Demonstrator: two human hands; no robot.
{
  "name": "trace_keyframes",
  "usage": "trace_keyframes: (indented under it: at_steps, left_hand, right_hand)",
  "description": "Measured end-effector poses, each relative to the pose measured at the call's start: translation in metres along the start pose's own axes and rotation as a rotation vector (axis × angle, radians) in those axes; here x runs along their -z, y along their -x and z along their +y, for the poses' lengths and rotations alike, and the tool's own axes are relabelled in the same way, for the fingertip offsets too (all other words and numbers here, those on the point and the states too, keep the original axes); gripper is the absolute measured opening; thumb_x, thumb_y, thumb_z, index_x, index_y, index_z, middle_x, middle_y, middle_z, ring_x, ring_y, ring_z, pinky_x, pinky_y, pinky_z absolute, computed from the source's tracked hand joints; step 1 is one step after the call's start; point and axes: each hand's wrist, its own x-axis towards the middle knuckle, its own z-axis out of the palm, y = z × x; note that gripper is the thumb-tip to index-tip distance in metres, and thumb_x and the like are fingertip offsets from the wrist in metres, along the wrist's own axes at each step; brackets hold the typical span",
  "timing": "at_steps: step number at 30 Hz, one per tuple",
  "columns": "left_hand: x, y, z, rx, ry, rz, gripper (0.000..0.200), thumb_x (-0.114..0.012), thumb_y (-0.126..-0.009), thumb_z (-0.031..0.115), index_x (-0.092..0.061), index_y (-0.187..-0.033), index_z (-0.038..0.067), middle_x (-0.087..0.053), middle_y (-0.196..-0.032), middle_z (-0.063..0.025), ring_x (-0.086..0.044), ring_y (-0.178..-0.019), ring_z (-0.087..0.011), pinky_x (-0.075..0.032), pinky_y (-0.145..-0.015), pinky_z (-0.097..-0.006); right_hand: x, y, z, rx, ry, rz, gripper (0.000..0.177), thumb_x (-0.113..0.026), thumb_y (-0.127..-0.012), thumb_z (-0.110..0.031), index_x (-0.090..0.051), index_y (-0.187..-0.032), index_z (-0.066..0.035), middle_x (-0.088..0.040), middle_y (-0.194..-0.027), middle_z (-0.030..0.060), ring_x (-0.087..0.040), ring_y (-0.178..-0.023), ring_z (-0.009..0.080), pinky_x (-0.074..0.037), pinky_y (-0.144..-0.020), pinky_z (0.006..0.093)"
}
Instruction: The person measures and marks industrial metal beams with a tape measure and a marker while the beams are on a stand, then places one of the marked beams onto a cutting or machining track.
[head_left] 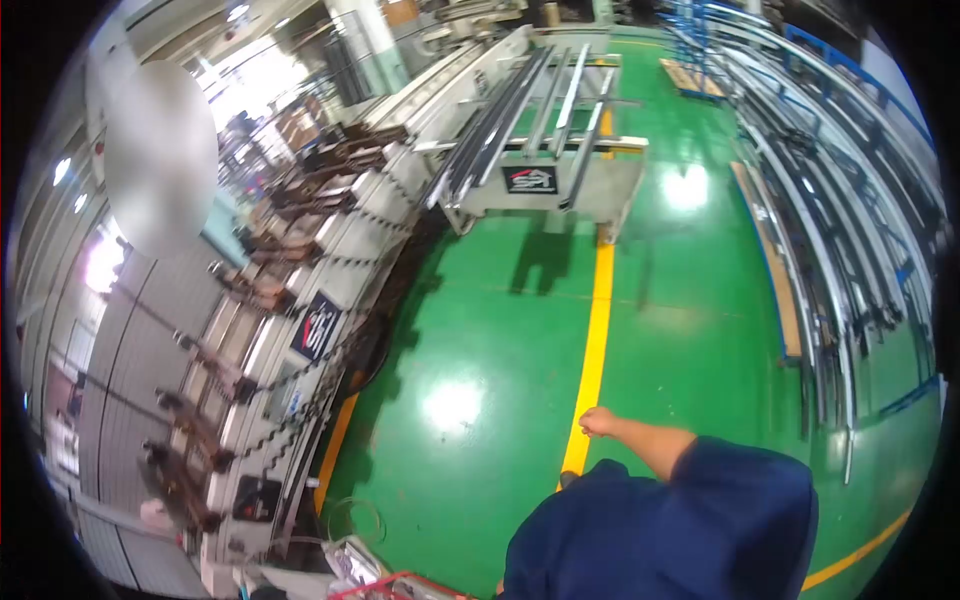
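Note:
My right hand (597, 421) hangs in front of my navy shirt (640, 530), over the yellow floor line (596, 345). Its fingers look curled in, and I see nothing held in them. It touches nothing that I can make out. My left hand does not show; only a sliver of skin appears at the lower edge beside the shirt. Ahead stands a light-coloured machine table (590, 190) with an SPI sign (530, 180), bearing several long metal profiles (505, 110).
At left runs a long machine (290, 350) with several clamps and coiled black cables. On the right, a blue rack (850, 55) holds many long metal profiles (840, 210), their ends jutting toward me. A red hose (400, 577) lies at the bottom edge. The green floor is glossy.

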Motion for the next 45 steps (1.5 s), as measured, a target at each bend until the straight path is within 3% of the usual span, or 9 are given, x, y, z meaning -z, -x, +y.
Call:
trace_keyframes:
  at_steps: [4,9,15,21,24,27,30,37,45]
  left_hand:
    - [0.016,-0.064,0.060,-0.124,-0.082,0.033,0.035,-0.062,-0.096,0.040,-0.064,-0.103,0.005,-0.072,-0.091,-0.0195,-0.068,-0.089,-0.0400,-0.052,-0.078,-0.0510]
    - [0.052,-0.140,0.133,-0.101,0.610,-0.085,0.031,-0.056,-0.099,0.032,-0.060,-0.118,0.007,-0.069,-0.093,-0.0116,-0.067,-0.077,-0.0274,-0.053,-0.062,-0.0469]
    - [0.083,-0.219,0.239,0.023,0.479,-0.244,0.038,-0.048,-0.101,0.039,-0.063,-0.115,0.006,-0.071,-0.098,-0.0129,-0.068,-0.085,-0.0297,-0.054,-0.070,-0.0484]
    - [0.102,-0.339,0.325,-0.244,-0.154,-0.292,0.051,-0.037,-0.104,0.047,-0.066,-0.114,0.006,-0.074,-0.102,-0.0143,-0.070,-0.093,-0.0323,-0.054,-0.079,-0.0500]
    - [0.119,-0.404,0.384,-0.566,-0.550,-0.291,0.059,-0.032,-0.106,0.052,-0.068,-0.113,0.006,-0.075,-0.104,-0.0151,-0.070,-0.097,-0.0336,-0.053,-0.083,-0.0508]
    - [0.145,-0.480,0.474,0.058,0.378,-0.480,0.043,-0.048,-0.102,0.041,-0.065,-0.109,0.002,-0.069,-0.089,-0.0135,-0.066,-0.080,-0.0310,-0.050,-0.063,-0.0446]
    - [0.171,-0.533,0.579,0.144,0.550,-0.410,0.034,-0.057,-0.099,0.034,-0.064,-0.112,0.003,-0.068,-0.087,-0.0128,-0.066,-0.072,-0.0265,-0.048,-0.053,-0.0391]
    - [0.200,-0.602,0.798,-0.219,0.624,-0.220,0.040,-0.063,-0.098,0.032,-0.060,-0.124,0.001,-0.069,-0.103,-0.0108,-0.069,-0.082,-0.0213,-0.051,-0.059,-0.0317]
    - [0.198,-0.605,0.903,-0.165,0.479,-0.305,0.042,-0.065,-0.098,0.027,-0.059,-0.128,0.000,-0.070,-0.105,-0.0111,-0.070,-0.084,-0.0206,-0.054,-0.064,-0.0308]
  right_hand:
    - [0.103,-0.002,0.040,-0.188,-0.052,0.109,0.027,-0.065,-0.090,-0.026,-0.068,-0.103,-0.003,-0.073,-0.086,0.0102,-0.066,-0.062,0.0198,-0.049,-0.048,0.0357]
    - [0.135,-0.001,0.100,-0.430,-0.167,0.271,0.031,-0.063,-0.094,-0.031,-0.068,-0.108,-0.004,-0.075,-0.094,0.0109,-0.070,-0.070,0.0218,-0.054,-0.055,0.0386]
    - [0.135,-0.003,0.076,-0.496,-0.326,0.170,0.040,-0.061,-0.097,-0.035,-0.063,-0.123,-0.004,-0.074,-0.111,0.0136,-0.071,-0.090,0.0249,-0.057,-0.072,0.0438]
    - [0.157,-0.118,0.111,-0.448,-0.636,0.195,0.039,-0.059,-0.098,-0.037,-0.063,-0.122,-0.006,-0.073,-0.103,0.0125,-0.070,-0.087,0.0262,-0.056,-0.073,0.0461]
    - [0.206,-0.113,0.001,-0.489,-0.482,0.299,0.039,-0.059,-0.098,-0.037,-0.061,-0.123,-0.007,-0.071,-0.104,0.0132,-0.068,-0.088,0.0281,-0.054,-0.078,0.0477]
    - [0.259,-0.143,-0.076,-0.382,-0.542,0.369,0.039,-0.060,-0.098,-0.036,-0.060,-0.124,-0.007,-0.070,-0.110,0.0147,-0.067,-0.095,0.0291,-0.052,-0.083,0.0486]
    - [0.290,-0.180,-0.117,-0.285,-0.719,0.439,0.044,-0.061,-0.097,-0.038,-0.057,-0.129,-0.007,-0.069,-0.116,0.0157,-0.066,-0.103,0.0293,-0.052,-0.087,0.0487]
    - [0.372,-0.265,-0.232,-0.184,-0.778,0.406,0.069,-0.066,-0.094,-0.052,-0.048,-0.143,-0.007,-0.063,-0.128,0.0178,-0.061,-0.117,0.0315,-0.049,-0.097,0.0510]
    - [0.497,-0.439,-0.344,-0.037,-0.687,0.547,0.112,-0.079,-0.079,-0.060,-0.027,-0.155,0.004,-0.042,-0.151,0.0283,-0.045,-0.140,0.0362,-0.040,-0.112,0.0487]
